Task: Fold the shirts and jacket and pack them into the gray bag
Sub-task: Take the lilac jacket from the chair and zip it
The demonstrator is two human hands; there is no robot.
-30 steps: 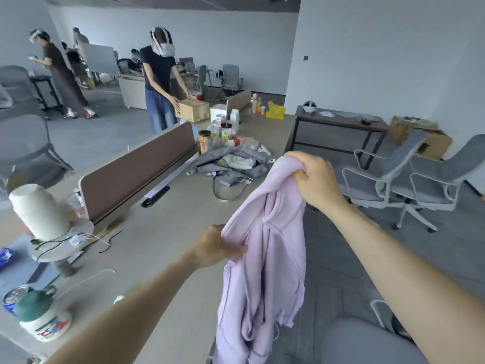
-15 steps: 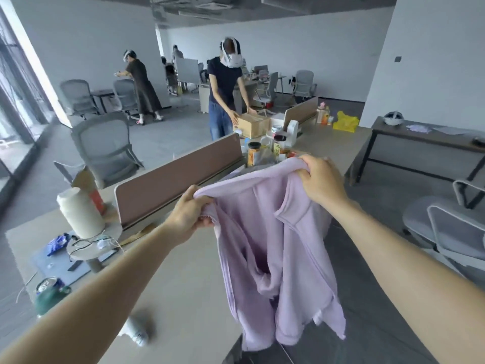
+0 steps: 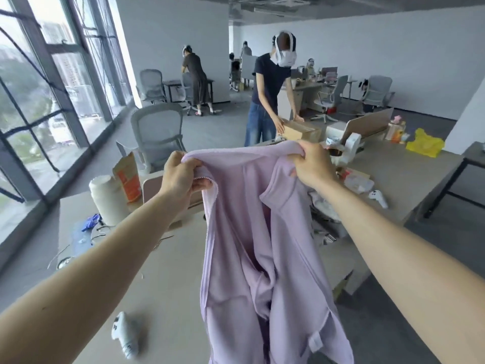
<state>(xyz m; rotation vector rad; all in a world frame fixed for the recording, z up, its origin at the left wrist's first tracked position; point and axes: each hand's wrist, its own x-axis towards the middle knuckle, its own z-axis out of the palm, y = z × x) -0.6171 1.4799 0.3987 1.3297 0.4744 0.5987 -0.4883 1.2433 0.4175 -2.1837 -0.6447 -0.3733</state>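
Above the table (image 3: 162,298) my left hand (image 3: 181,174) and right hand (image 3: 312,164) each clench the lilac jacket (image 3: 249,245) at its top edge, fingers curled tight into fabric.

No legible text. Print on the orange packet (image 3: 126,177) is blurred; the sewn tag (image 3: 315,345) on the jacket (image 3: 244,232) shows nothing readable.

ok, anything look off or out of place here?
Nothing spilled or damaged. The lilac jacket hangs bunched and uneven, with the left hand and right hand gripping its top edge. A white controller lies on the desk near its front edge, likely in the way of folding.
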